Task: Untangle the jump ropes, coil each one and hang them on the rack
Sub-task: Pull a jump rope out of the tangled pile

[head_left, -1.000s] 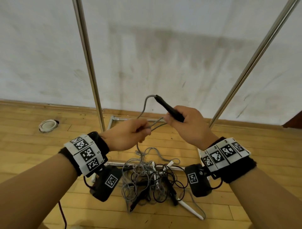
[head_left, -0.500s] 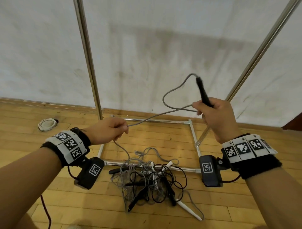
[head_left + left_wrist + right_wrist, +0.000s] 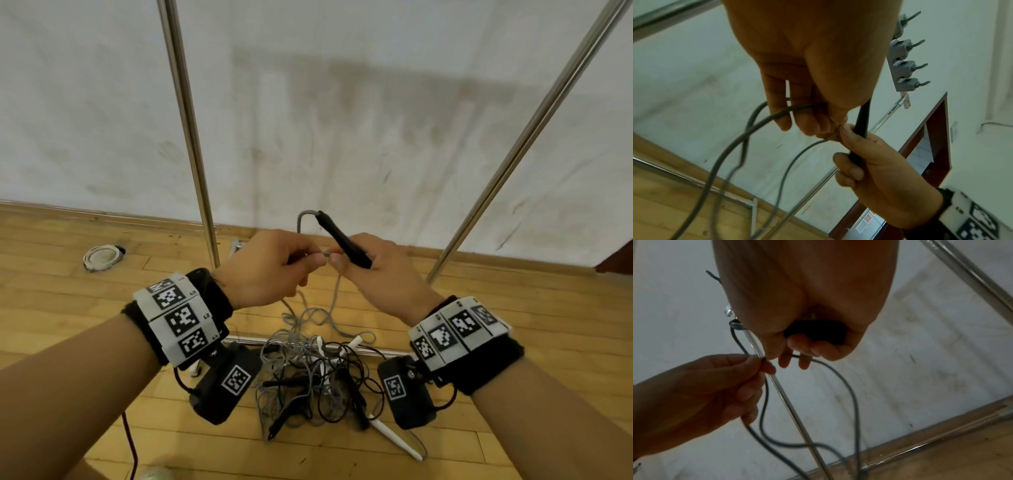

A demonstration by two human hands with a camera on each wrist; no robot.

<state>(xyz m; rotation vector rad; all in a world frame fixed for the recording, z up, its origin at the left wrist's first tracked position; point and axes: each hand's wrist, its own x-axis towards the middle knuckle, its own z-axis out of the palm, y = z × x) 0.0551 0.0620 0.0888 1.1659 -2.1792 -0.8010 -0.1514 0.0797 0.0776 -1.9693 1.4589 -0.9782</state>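
My right hand [image 3: 370, 263] grips the black handle [image 3: 342, 240] of a grey jump rope [image 3: 337, 308] and also pinches the cord against it. Thumb and fingers of my left hand [image 3: 274, 267] pinch the same grey cord [image 3: 740, 139] right beside the right hand, fingertips almost touching. Loops of the cord hang below both hands [image 3: 838, 386] down to a tangled pile of ropes [image 3: 318, 380] on the wooden floor, with black and grey cords and white handles [image 3: 394, 438]. The metal rack's upright poles [image 3: 191, 137] stand behind.
The rack's second pole [image 3: 513, 144] slants up at the right, its base bars [image 3: 342, 346] lie on the floor under the pile. A row of grey hooks [image 3: 904, 65] shows on the wall in the left wrist view. A white coiled object [image 3: 101, 257] lies at the far left.
Half a second ago the hands were spread apart with the cord stretched between them. They have come back together, the right hand lowering the handle, a new loop gathered.
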